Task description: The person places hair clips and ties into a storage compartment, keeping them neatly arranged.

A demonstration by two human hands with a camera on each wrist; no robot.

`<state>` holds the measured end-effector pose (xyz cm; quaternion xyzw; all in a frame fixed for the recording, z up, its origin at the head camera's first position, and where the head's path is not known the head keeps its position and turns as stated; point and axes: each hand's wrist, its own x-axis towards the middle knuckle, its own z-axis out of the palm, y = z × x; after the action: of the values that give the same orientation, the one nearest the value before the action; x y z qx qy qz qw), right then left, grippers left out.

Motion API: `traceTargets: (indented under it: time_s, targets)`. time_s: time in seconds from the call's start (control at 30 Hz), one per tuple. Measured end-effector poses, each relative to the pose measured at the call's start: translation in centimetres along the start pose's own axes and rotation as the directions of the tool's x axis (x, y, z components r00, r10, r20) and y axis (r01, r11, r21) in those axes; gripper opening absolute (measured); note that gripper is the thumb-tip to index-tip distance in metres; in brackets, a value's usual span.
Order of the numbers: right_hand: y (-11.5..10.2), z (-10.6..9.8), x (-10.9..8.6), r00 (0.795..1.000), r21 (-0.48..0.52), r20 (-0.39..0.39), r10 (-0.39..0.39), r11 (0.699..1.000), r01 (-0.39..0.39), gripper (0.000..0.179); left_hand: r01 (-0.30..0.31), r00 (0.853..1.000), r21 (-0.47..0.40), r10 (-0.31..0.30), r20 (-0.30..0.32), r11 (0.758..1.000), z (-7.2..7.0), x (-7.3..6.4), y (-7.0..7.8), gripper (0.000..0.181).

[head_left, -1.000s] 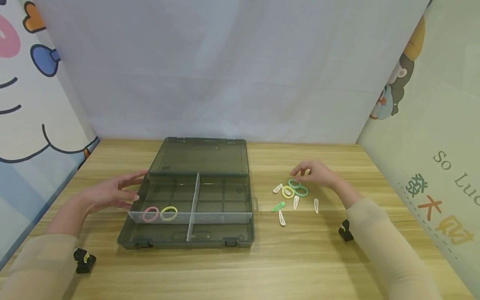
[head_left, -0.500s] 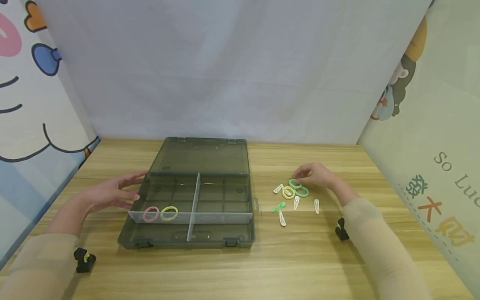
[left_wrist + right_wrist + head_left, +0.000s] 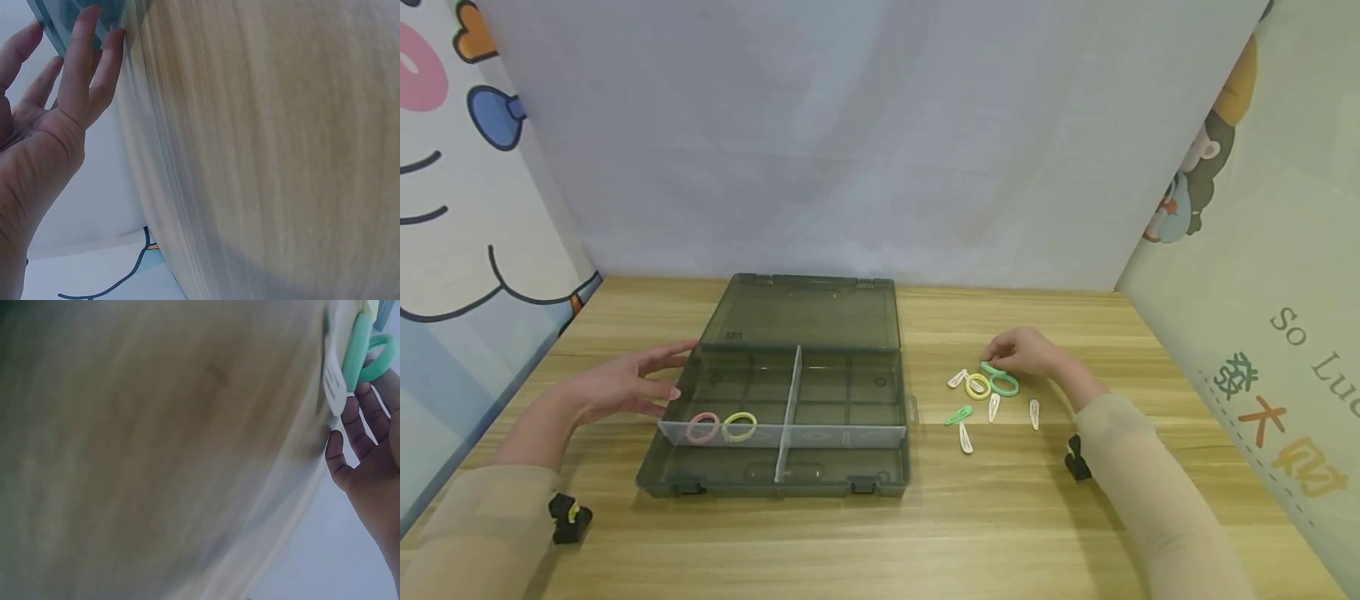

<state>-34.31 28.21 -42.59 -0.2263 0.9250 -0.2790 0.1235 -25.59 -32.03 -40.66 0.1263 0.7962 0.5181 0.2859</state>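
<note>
My left hand [image 3: 613, 387] rests its spread fingers against the left side of an open, dark translucent compartment box [image 3: 850, 379]; the left wrist view shows fingertips at the box corner [image 3: 56, 22]. A pink hair tie [image 3: 703, 427] and a yellow hair tie [image 3: 740, 427] lie inside at the left, by the lengthwise divider. Right of the box, my right hand [image 3: 1026, 352] pinches a green hair tie [image 3: 991, 367], tilted up from the table. Another green hair tie [image 3: 1013, 388] lies just below it, beside a yellow hair tie [image 3: 977, 397].
Several white snap hair clips, such as one [image 3: 966, 438] near the front, and a green snap clip [image 3: 958, 415] lie on the wooden table [image 3: 820, 550]. A pale cloth [image 3: 850, 150] stands behind, with printed panels at both sides.
My right hand has come down slightly and taken hold of the upper green hair tie, which now tips up off flat. The left hand and box keep their places.
</note>
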Motion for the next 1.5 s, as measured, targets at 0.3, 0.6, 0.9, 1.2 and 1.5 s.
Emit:
traceTargets:
  time_s: [0.3,0.6,0.9,1.2,1.5]
  targets:
    - [-0.3,-0.1,0.2,1.0,-0.062,0.011,-0.007,0.998,0.007,0.01,0.004,1.0,0.0,-0.004,0.005,1.0,0.0,0.0,0.1,0.086]
    - [-1.6,-0.8,0.2,1.0,-0.063,0.009,-0.004,0.998,0.005,0.005,0.0,1.0,-0.005,0.0,0.004,1.0,0.0,-0.1,0.1,0.086]
    - [-3.1,-1.7,-0.1,0.997,-0.069,-0.035,-0.066,0.996,0.064,0.004,-0.003,1.0,-0.007,0.003,0.002,1.0,-0.1,-0.2,0.0,0.086]
    - [-4.7,-2.6,-0.2,0.988,-0.111,-0.087,-0.128,0.987,0.118,0.005,-0.006,1.0,-0.008,0.006,0.001,1.0,0.0,-0.2,0.2,0.085]
    - [-6.8,-3.7,-0.2,0.984,-0.115,-0.077,-0.163,0.981,0.154,0.008,-0.003,1.0,-0.013,0.003,-0.009,1.0,0.1,-0.1,0.1,0.084]
